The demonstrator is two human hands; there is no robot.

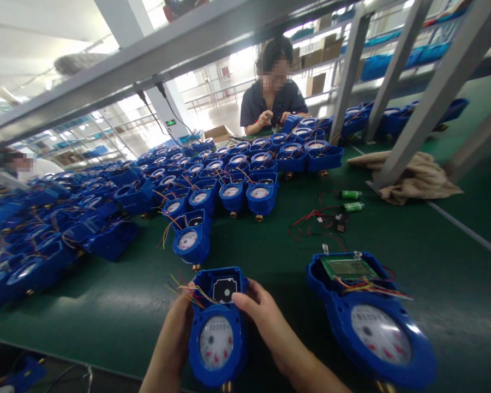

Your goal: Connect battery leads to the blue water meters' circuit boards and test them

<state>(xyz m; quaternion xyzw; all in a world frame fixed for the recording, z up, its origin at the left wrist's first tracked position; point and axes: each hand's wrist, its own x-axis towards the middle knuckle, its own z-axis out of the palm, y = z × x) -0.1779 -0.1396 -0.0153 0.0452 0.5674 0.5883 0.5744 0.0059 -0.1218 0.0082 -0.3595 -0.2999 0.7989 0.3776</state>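
Observation:
Between my two hands is a blue water meter (217, 327) with a white dial and an open upper box, from which thin coloured wires stick out to the left. My left hand (179, 322) grips its left side, the fingertips hidden behind the casing. My right hand (259, 308) wraps the right side, thumb on the rim of the box near a black plate (225, 289). To the right lies a second water meter (376, 322) with a green circuit board (347, 268) and wires in its box. Another single meter (191, 238) stands just beyond my hands.
Many blue meters (262, 194) fill the left and back of the green table (155, 295). Two green batteries (352, 206) with red and black wires lie at right, near a beige cloth (417, 174) by a metal post (409, 93). A co-worker (274, 93) sits opposite.

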